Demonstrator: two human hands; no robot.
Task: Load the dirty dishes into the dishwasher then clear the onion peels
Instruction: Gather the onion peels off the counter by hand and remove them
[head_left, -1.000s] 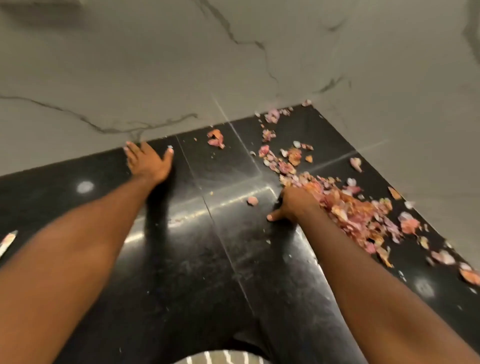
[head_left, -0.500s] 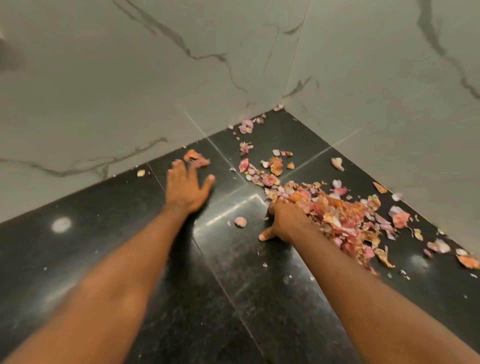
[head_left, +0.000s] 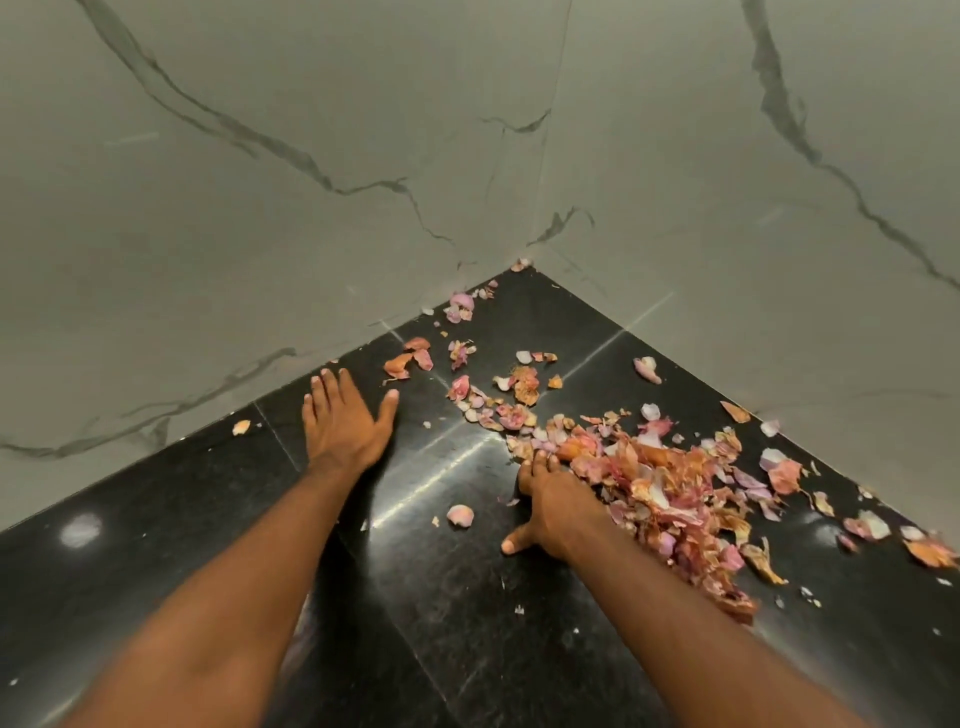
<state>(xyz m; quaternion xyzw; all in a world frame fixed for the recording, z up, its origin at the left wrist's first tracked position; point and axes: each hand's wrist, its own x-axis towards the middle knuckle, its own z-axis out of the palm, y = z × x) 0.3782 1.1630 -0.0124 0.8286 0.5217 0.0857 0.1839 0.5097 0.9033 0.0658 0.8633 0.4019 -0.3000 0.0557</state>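
The black stone worktop (head_left: 519, 649) meets grey marble walls (head_left: 260, 208) in a corner. The main heap of onion peels (head_left: 670, 488) lies along the right wall, against the right hand (head_left: 553, 512) and forearm. That hand rests edge-down with fingers extended, gripping nothing. The left hand (head_left: 345, 421) lies flat and open on the worktop, just beside two loose peels (head_left: 410, 359).

Risk: a fast sweep is likely to scatter the light, dry flakes. The single peel (head_left: 460, 514) between the hands, and the fragments in the corner (head_left: 519, 265), may be missed.
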